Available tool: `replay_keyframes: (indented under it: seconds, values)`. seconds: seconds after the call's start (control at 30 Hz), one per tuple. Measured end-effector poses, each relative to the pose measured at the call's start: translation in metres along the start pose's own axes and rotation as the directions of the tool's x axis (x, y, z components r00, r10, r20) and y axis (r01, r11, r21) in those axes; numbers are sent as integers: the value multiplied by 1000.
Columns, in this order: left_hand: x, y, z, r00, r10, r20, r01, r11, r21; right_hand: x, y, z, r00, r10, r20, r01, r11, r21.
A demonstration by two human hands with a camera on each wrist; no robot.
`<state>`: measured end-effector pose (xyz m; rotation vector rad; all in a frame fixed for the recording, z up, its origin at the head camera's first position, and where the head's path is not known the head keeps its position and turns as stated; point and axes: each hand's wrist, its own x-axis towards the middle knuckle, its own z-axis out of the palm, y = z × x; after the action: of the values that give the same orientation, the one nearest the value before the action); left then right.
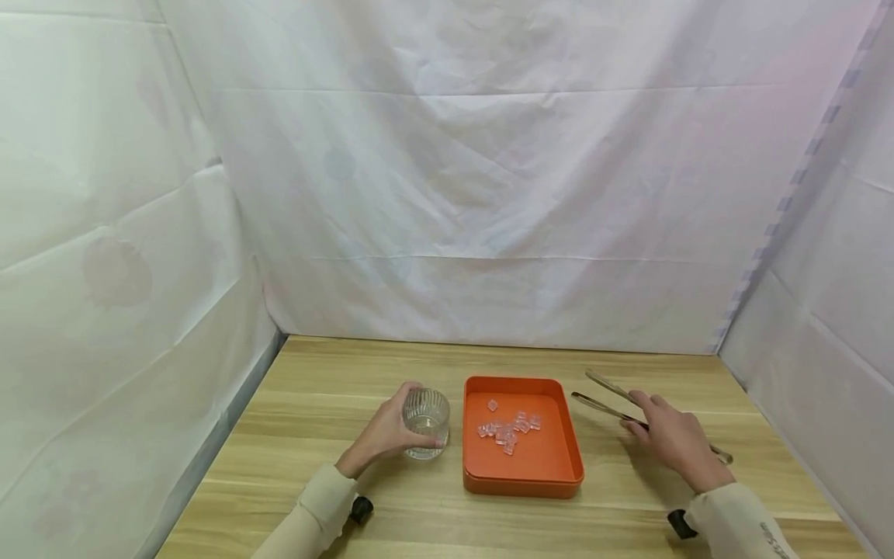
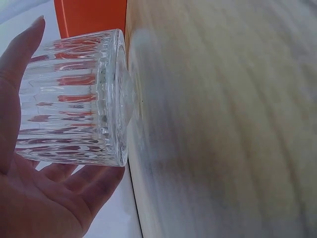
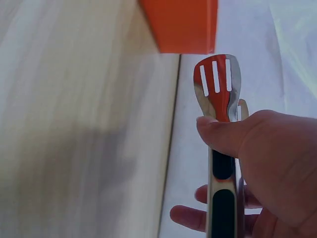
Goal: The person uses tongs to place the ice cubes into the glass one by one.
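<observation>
My left hand (image 1: 393, 425) is wrapped round a clear ribbed glass (image 1: 427, 419), thumb on the near side and fingers on the far side. In the left wrist view the glass (image 2: 74, 99) shows vertical flutes and a thick base, at or just over the tabletop. My right hand (image 1: 673, 436) grips metal tongs (image 1: 609, 386) whose two arms are spread apart, tips pointing toward the tray. One slotted head of the tongs (image 3: 218, 82) and dark handle inlays appear in the right wrist view. Between the hands, an orange tray (image 1: 524, 470) holds several clear cubes (image 1: 504, 433).
A light wood-grain table (image 1: 335, 373) carries everything. White cloth (image 1: 475, 194) hangs behind it and along both sides. The tray's raised rim stands between the glass and the tongs.
</observation>
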<state>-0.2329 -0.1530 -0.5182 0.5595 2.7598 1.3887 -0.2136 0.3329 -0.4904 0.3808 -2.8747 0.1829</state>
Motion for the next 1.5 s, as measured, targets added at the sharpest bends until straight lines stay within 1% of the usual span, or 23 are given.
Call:
replay_keyframes:
  seconds: [0.07,0.17,0.27,0.37,0.5,0.67,0.77,0.87,1.1,1.23,1.3,1.4,1.5]
  values:
    - [-1,0,0,1000,0,0,0,1000,2,1,-3,-4,1000,-13,-23,14,1000,17]
    - [-2,-1,1,1000,3,-4,-3,1000,12,2,-9,-9,999,-10,-43,12,999,48]
    - [-3,-1,1,1000,5,-7,-5,1000,26,5,-17,-16,999,11,-42,-8,998,70]
    - [-3,-2,2,1000,13,-4,-13,1000,23,8,-27,-22,999,20,-38,-16,996,84]
    - [-2,-1,2,1000,29,5,-29,1000,10,12,-42,-31,999,-9,-32,11,996,93]
    - [0,0,3,999,48,22,-48,999,-7,16,-60,-36,997,-79,-16,80,992,96]
    - [0,0,4,998,56,31,-56,998,-18,18,-69,-35,992,-123,-21,124,989,84]
    - [0,1,4,998,54,31,-53,998,-30,20,-75,-34,989,-146,-11,146,986,77]
    - [2,2,3,999,18,50,-17,999,-29,26,-88,-30,986,-162,26,158,982,106]
    - [2,3,2,998,7,56,-5,999,-34,30,-96,-26,984,-172,51,165,979,116]
    - [2,3,1,998,10,58,-8,999,-36,32,-101,-24,981,-184,62,176,978,110]
    - [2,3,1,998,15,62,-13,999,-36,34,-109,-19,973,-219,67,214,974,79]
    - [1,3,1,997,8,71,-5,999,-47,35,-115,-14,965,-252,73,249,967,48]
